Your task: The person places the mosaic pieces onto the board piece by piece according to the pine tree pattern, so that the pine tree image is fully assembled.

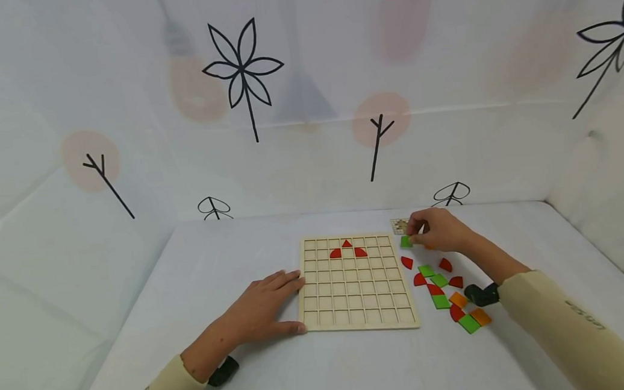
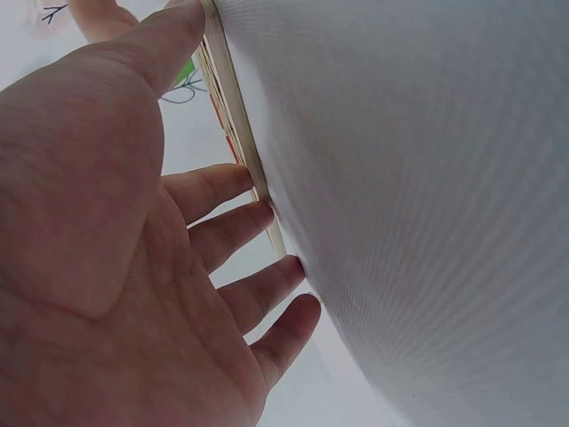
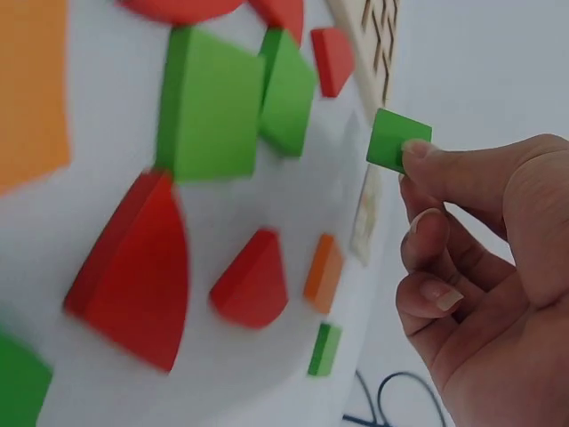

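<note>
A green square, pinched by the right hand, is near the far right corner of the board. The left hand, fingers straight, touches the board's left edge; pieces lie right of it.

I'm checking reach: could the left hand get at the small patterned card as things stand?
Probably not from there: the left hand touches the left edge of the board, which lies between it and the card, with the right hand close by.
</note>
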Tool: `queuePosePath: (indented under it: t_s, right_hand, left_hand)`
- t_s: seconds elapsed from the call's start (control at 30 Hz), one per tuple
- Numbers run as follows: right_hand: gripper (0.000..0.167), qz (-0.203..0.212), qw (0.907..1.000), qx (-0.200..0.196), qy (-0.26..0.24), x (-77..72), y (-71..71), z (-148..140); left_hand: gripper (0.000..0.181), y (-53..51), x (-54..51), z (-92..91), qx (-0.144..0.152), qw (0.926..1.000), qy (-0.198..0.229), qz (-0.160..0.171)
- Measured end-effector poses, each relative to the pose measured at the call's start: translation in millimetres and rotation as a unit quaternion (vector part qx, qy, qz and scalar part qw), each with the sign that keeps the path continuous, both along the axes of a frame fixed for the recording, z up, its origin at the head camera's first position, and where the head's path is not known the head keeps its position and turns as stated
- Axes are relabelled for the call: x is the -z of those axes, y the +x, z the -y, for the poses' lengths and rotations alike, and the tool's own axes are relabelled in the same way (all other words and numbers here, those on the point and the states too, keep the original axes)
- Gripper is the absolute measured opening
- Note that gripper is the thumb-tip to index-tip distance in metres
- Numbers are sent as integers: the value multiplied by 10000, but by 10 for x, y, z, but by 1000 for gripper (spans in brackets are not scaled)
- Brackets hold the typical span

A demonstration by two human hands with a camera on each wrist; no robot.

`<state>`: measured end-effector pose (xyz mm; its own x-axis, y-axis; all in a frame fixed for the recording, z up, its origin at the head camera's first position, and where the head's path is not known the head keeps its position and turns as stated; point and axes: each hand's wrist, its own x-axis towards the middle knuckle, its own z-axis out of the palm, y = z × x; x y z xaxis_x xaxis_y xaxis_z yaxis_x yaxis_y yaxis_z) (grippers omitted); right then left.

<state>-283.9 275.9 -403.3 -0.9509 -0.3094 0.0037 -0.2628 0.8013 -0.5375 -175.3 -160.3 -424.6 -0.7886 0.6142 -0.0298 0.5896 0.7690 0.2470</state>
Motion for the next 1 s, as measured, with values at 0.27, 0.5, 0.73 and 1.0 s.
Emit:
queuePosePath:
  t_s: [0.27,0.5,0.73,1.0]
  right_hand:
    - [9,-98,9995,-278,-86,-56,-7,194]
    - [8,-83,9991,-407,-131,-98,-12,332]
    - [7,-18,9985,-483,-240,-147,-21,476]
    - [5,-137,9962,-758,-409,-176,-17,629]
  left_hand:
    - [90,-2,11,1,-52,10000,-71,23]
    - [90,-1,4,-7,-75,9999,-86,19]
    - [89,2,5,-11,-125,9999,-106,18]
    - [91,2,13,-1,-99,9999,-124,23]
